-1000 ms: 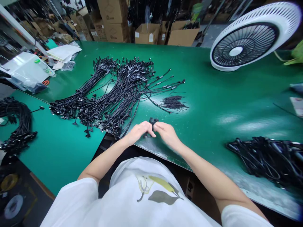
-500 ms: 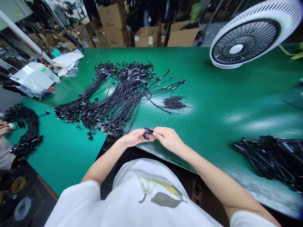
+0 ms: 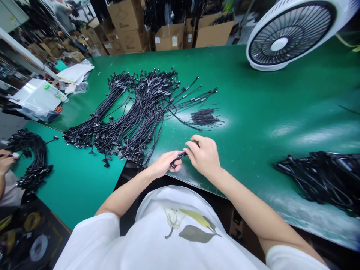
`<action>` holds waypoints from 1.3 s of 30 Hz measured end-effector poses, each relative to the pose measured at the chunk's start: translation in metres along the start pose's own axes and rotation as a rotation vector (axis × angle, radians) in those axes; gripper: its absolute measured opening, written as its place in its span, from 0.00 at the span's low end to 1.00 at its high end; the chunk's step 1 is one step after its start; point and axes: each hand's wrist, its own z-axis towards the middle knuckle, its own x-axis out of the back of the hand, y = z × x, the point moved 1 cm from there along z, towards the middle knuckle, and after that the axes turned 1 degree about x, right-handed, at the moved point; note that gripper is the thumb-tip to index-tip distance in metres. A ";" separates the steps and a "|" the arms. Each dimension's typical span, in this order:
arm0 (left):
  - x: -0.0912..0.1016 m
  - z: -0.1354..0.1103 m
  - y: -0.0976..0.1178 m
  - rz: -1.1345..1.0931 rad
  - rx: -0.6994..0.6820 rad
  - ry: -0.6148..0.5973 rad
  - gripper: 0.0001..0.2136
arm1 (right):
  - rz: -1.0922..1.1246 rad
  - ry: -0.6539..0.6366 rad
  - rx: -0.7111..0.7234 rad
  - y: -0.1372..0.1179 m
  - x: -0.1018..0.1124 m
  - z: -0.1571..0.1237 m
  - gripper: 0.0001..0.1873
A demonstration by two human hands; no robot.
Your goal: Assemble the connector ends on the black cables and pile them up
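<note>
My left hand [image 3: 165,164] is closed around a short folded black cable [image 3: 176,160] near the table's front edge, with a dark connector end showing below the fingers. My right hand [image 3: 204,154] pinches at the other end of this cable, its thumb and fingertips close together and its knuckles raised. Whether a thin tie is also between those fingertips cannot be made out. Beyond the hands lies a small pile of thin black ties [image 3: 206,117]. To the left spreads a big heap of black cables [image 3: 140,116] with grey sleeves and plug ends.
More coiled black cables [image 3: 323,182] lie at the right on the green table [image 3: 247,112]. A white fan [image 3: 289,37] stands at the back right. Another person's hand [image 3: 6,160] is at far left beside a cable bundle [image 3: 38,157]. Cardboard boxes [image 3: 168,36] stand behind the table.
My right hand has lifted and turned, its fingers now raised at the cable's end. My left hand has closed more tightly on the cable. The head view has shifted slightly.
</note>
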 end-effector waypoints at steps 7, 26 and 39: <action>0.008 0.011 -0.004 0.017 -0.009 0.074 0.19 | 0.098 -0.223 0.338 0.008 -0.006 -0.013 0.19; 0.008 0.030 -0.005 0.340 -0.186 0.058 0.28 | 0.202 -0.133 -0.166 0.026 -0.009 -0.049 0.18; 0.006 0.024 0.026 0.948 -0.329 -0.054 0.15 | 0.286 -0.193 -0.224 0.019 0.005 -0.064 0.19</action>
